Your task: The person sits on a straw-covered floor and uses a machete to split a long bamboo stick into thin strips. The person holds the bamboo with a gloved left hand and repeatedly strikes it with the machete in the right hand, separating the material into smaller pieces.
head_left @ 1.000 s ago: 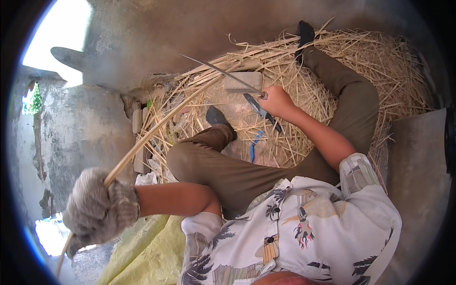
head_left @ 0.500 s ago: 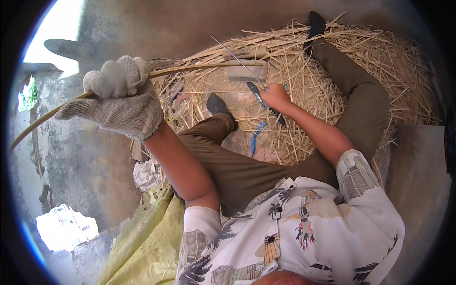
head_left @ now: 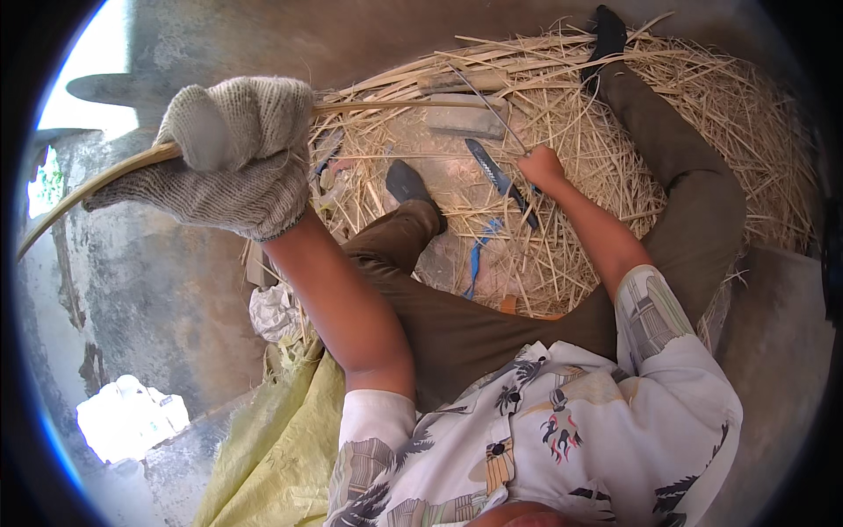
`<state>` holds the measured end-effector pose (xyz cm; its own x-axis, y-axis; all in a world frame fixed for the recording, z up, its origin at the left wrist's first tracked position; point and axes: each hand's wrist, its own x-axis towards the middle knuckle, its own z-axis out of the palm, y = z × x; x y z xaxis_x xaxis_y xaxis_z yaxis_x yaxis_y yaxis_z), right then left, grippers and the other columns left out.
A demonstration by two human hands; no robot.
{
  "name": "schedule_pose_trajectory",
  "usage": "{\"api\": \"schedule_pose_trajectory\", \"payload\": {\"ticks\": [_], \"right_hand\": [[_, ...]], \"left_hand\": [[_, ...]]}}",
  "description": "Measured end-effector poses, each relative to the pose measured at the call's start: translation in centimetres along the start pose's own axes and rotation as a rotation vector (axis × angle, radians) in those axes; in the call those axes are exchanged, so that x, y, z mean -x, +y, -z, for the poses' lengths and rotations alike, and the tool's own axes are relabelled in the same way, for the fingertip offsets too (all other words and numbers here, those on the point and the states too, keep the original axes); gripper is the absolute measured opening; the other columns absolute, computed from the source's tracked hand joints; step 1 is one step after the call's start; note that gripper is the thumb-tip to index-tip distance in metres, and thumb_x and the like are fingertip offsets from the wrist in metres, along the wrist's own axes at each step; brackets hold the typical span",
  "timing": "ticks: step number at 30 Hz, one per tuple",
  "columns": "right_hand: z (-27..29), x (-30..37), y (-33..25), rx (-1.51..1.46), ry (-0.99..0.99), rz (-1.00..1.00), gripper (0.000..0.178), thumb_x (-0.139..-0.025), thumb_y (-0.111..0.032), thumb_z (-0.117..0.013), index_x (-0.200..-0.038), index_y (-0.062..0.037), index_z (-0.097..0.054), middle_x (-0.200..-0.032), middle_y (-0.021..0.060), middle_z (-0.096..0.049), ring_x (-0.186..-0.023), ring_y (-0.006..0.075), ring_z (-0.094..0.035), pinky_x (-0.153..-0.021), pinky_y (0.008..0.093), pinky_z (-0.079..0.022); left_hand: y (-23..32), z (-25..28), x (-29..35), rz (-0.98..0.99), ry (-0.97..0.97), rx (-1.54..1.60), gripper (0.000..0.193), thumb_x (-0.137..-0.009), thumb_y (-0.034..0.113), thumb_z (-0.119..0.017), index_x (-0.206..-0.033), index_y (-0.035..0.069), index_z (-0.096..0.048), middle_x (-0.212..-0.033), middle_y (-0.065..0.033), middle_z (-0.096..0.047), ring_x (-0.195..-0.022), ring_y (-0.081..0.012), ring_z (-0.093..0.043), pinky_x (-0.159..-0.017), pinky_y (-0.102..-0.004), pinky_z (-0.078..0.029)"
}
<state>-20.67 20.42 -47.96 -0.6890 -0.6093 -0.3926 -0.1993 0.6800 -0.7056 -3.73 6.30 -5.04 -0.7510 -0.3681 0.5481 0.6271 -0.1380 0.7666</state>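
Observation:
My left hand wears a knitted off-white glove and is closed around a long, curved wooden strip, perhaps bamboo or cane. Its left end bends down toward the picture's rim; the thinner right part reaches over a grey block. Farther right, my bare right hand is closed on the near end of a long, thin metal blade pointing up and left. Whether it has a handle is hidden in the fist. Beside that hand a dark, flat, patterned tool lies on the floor.
Pale shavings heap around my outstretched legs. Between them lies a blue strip of cloth or plastic. A yellow woven sack and crumpled pale paper lie at my left, near a worn wall.
My gloved left hand looks larger and nearer, slightly right, still gripping the strip. My right hand and the blade appear farther right; the whole view has shifted a little too.

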Motion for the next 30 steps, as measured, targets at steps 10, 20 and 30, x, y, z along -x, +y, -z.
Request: {"api": "schedule_pose_trajectory", "payload": {"ticks": [10, 20, 30], "right_hand": [[-1.0, 0.6, -2.2, -0.331, -0.187, -0.172, 0.037, -0.073, -0.024, -0.063, -0.084, 0.0109, -0.067, -0.081, 0.0307, -0.067, -0.081, 0.0426, -0.069, -0.072, 0.0453, -0.053], [-1.0, -1.6, -6.3, -0.155, 0.041, 0.063, 0.032, -0.074, -0.024, -0.063, -0.08, 0.0071, -0.067, -0.077, 0.027, -0.067, -0.076, 0.0407, -0.068, -0.069, 0.0449, -0.052], [-2.9, -4.7, -1.6, -0.276, -0.003, -0.18, 0.039, -0.078, -0.03, -0.065, -0.084, 0.0087, -0.067, -0.082, 0.0278, -0.068, -0.079, 0.04, -0.069, -0.071, 0.0447, -0.053]], "left_hand": [[-2.2, 1.2, -2.7, -0.019, 0.05, 0.016, 0.069, -0.08, 0.086, -0.041, -0.055, 0.023, -0.037, -0.049, 0.0049, -0.033, -0.045, -0.0117, -0.024, -0.045, -0.0305, -0.019], [-3.3, 3.7, -7.4, 0.028, 0.279, -0.112, 0.076, -0.064, 0.098, -0.041, -0.052, 0.023, -0.043, -0.048, 0.0042, -0.035, -0.045, -0.0152, -0.025, -0.046, -0.032, -0.019], [-2.2, 7.1, -8.7, 0.123, -0.016, -0.106, 0.07, -0.064, 0.096, -0.046, -0.052, 0.027, -0.046, -0.05, 0.0059, -0.041, -0.046, -0.013, -0.03, -0.049, -0.0314, -0.022]]}}
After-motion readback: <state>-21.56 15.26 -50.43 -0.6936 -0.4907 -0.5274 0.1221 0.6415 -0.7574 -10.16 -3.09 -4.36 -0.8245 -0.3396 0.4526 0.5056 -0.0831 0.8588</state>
